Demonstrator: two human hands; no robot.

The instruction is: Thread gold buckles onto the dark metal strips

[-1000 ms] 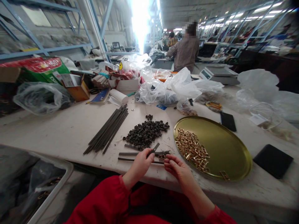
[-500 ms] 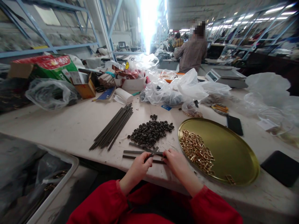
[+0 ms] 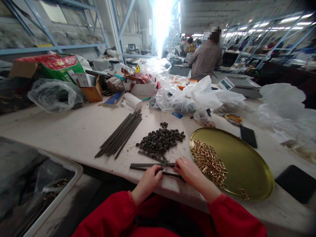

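My left hand (image 3: 151, 179) is closed on a short dark strip (image 3: 163, 164) near the table's front edge. Just right of it, my right hand (image 3: 186, 169) has its fingers pinched together; what they hold is too small to make out. Long dark strips (image 3: 140, 165) lie flat beneath and beside both hands. Beyond the hands is a heap of small dark loops (image 3: 159, 141). A bundle of dark strips (image 3: 119, 135) lies to the left. On the right, a gold oval tray (image 3: 243, 158) bears a pile of gold rectangular buckles (image 3: 208, 161).
Clear plastic bags (image 3: 182, 98), a white paper roll (image 3: 132, 100) and a scale (image 3: 239, 84) stand along the back. A black phone (image 3: 248, 136) and a dark pad (image 3: 297, 182) lie right of the tray. A white bin (image 3: 78, 171) is at lower left. A person (image 3: 206, 61) stands farther off.
The view has shifted slightly. My right hand has moved a little away from my left, and the strip in my left hand now sits lower and closer to the table strips.
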